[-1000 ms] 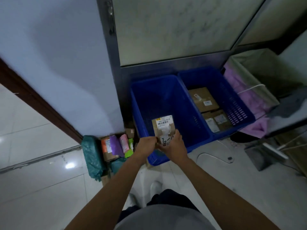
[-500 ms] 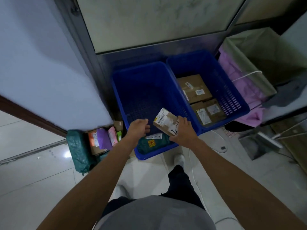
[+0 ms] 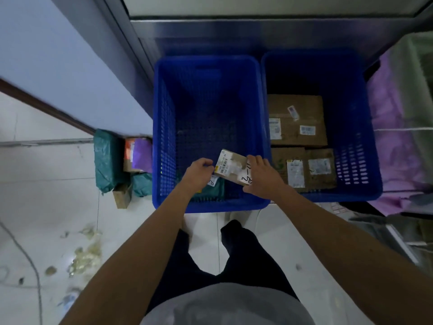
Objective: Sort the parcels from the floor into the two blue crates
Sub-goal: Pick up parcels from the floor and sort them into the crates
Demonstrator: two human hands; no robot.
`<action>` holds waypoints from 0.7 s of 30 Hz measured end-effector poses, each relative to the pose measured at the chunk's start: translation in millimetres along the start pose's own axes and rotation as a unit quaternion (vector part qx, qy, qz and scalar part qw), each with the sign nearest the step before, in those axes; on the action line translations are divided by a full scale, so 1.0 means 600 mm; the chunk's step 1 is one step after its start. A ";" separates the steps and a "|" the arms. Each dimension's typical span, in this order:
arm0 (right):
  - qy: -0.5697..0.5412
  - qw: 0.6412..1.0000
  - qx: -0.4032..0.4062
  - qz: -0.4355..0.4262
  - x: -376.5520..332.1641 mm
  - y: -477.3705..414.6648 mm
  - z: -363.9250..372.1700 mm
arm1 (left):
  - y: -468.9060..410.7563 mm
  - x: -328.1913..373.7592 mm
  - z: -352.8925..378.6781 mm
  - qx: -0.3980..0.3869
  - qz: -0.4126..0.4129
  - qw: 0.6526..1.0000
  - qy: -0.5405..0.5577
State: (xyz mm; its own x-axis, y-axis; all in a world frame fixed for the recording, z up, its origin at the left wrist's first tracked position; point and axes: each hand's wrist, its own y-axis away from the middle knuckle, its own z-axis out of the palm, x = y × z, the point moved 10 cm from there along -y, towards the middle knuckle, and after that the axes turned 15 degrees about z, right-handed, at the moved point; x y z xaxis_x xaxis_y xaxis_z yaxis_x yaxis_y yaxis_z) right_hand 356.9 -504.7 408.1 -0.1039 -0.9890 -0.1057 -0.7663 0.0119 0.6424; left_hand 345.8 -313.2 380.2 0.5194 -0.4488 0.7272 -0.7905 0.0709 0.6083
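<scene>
Two blue crates stand side by side against the door frame: the left crate [image 3: 210, 59] and the right crate [image 3: 311, 55]. My right hand [image 3: 260, 177] grips a small brown labelled parcel [image 3: 232, 166] by its right end, low over the left crate's front. My left hand [image 3: 199, 171] has its fingers curled at the parcel's left edge; whether they pinch it is unclear. A green parcel [image 3: 210, 187] lies in the left crate beneath. The right crate holds a large brown box [image 3: 296, 120] and smaller brown boxes [image 3: 304, 170].
On the floor left of the crates lie a green bag parcel [image 3: 106, 158], an orange and purple parcel [image 3: 138, 153], a small cardboard box [image 3: 121, 198] and another green bag [image 3: 141, 184]. Purple cloth [image 3: 393, 137] lies at the right. Debris [image 3: 86, 252] and a cable [image 3: 30, 266] are at the lower left.
I have stepped up to the crates and look straight down. The parcel went from upright in both hands to tilted flat and lower in the left crate, held by my right hand.
</scene>
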 end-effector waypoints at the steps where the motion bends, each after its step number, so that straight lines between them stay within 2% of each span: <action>1: 0.016 1.000 0.002 -0.011 -0.002 -0.014 0.006 | -0.012 -0.012 0.008 -0.012 -0.014 1.000 -0.008; 5: 0.091 0.995 -0.012 -0.035 -0.003 -0.074 0.065 | -0.061 -0.067 0.039 -0.066 -0.050 0.996 -0.041; 11: 0.167 0.983 -0.069 -0.005 0.002 -0.145 0.163 | -0.141 -0.118 0.083 -0.125 -0.027 0.985 -0.113; 16: 0.274 0.960 -0.050 -0.003 -0.010 -0.199 0.221 | -0.196 -0.183 0.123 -0.163 -0.030 0.976 -0.139; 21: 0.377 0.926 -0.029 -0.017 -0.016 -0.243 0.285 | -0.248 -0.251 0.174 -0.202 0.016 0.960 -0.191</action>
State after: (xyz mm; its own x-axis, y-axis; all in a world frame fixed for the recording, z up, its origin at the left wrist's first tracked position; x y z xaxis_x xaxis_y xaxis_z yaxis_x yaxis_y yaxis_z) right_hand 361.2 -471.4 185.9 0.4082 -0.8109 0.4194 -0.7237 -0.0073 0.6901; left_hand 351.3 -349.4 147.2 0.2791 -0.7290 0.6250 -0.5733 0.3956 0.7175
